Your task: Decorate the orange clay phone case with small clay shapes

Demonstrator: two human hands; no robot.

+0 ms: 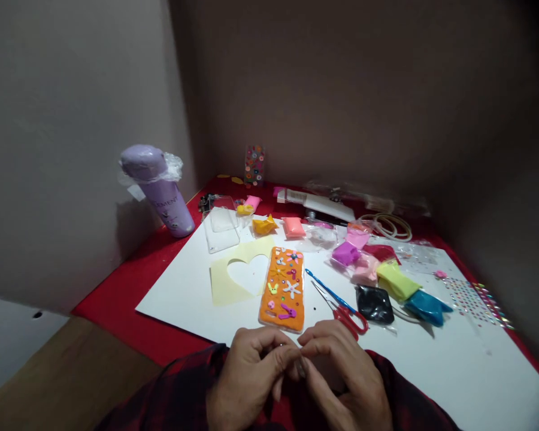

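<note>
My left hand [251,374] and my right hand [348,374] meet at the near edge of the white board, fingertips touching. Both are closed in a pinch; whatever sits between the fingertips is too small or hidden to make out. Just beyond them lies an orange clay-covered phone case [282,300], decorated with small clay flowers, a bunny head and beads. To its right are a blue pen-like tool [335,292] and red-handled scissors [351,320], crossing each other. A pale yellow paper sheet [224,287] with a heart-shaped cutout rests at the case's left.
Several clay packets, including an orange one [264,225], a black one [374,304] and a blue one [426,306], lie on the white board [179,299]. A clear case [222,236] is at the back left. A purple bottle [168,200] stands on the red cloth [105,299].
</note>
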